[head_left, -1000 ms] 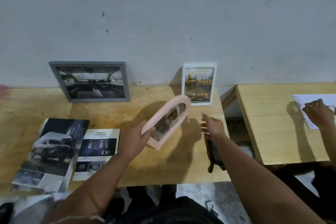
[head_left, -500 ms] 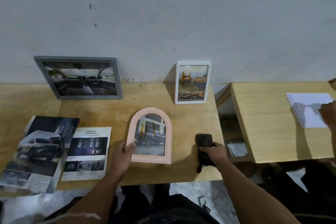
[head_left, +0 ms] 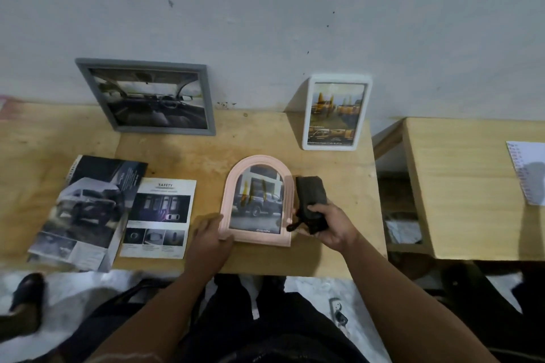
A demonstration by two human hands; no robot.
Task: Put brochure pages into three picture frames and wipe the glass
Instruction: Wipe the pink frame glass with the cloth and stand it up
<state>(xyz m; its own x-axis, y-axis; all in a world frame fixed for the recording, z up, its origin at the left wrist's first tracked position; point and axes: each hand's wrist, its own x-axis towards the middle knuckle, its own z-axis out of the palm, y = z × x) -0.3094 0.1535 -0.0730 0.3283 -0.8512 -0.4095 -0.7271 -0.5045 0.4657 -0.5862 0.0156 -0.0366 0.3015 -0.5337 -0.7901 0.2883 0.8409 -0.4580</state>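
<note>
Pink arched frame lies flat on the table; left hand grips its lower-left corner, right hand clutches the dark folded cloth just beside it.

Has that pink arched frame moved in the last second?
Yes. The pink arched frame went from raised and tilted down to flat on the table, before the white frame.

- You face a pale grey-white wall, marked with small dark specks and scuffs.
- Your light wooden bench stands against that wall, its top stained darker in patches.
- To your right, a second wooden table stands apart across a narrow gap.
- Below you, the floor looks pale and mottled.
- The light is dim and flat.
</note>
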